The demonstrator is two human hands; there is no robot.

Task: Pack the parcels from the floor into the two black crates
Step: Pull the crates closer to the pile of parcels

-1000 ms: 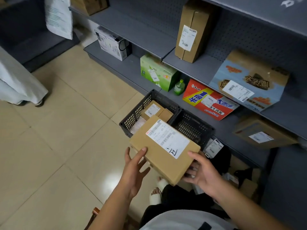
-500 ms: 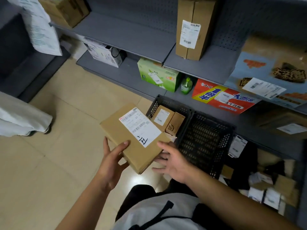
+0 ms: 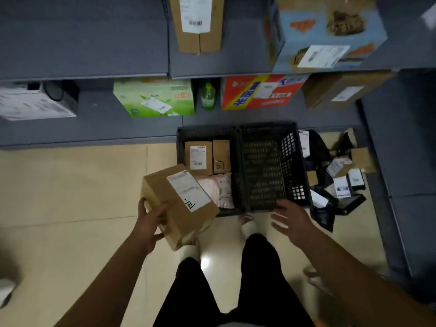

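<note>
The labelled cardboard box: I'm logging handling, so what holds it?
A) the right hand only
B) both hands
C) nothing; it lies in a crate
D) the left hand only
D: the left hand grips the labelled cardboard box, while the right hand hovers open, apart, by the right crate.

- The left hand [image 3: 151, 223] grips a brown parcel [image 3: 174, 208] at its 7 o'clock corner, with the white label facing up and the parcel tilted.
- The parcel overlaps the 8 o'clock corner of the left crate [image 3: 205, 132].
- That crate holds a labelled box [image 3: 198, 158] and a plain box [image 3: 221, 156] side by side at 12 o'clock, and a pink padded bag [image 3: 215, 190] at 6 o'clock.
- The right crate [image 3: 296, 161] touches it at 3 o'clock, and its mesh bottom shows.
- The right hand [image 3: 291, 223] hovers with spread fingers at that crate's 6 o'clock rim.
- Loose parcels [image 3: 339, 175] lie on the floor [image 3: 70, 185] at 3 o'clock of the right crate.
- The shelf [image 3: 94, 128] at 12 o'clock carries a green carton [image 3: 153, 97], a green bottle [image 3: 208, 96] and a red carton [image 3: 262, 92].
</note>
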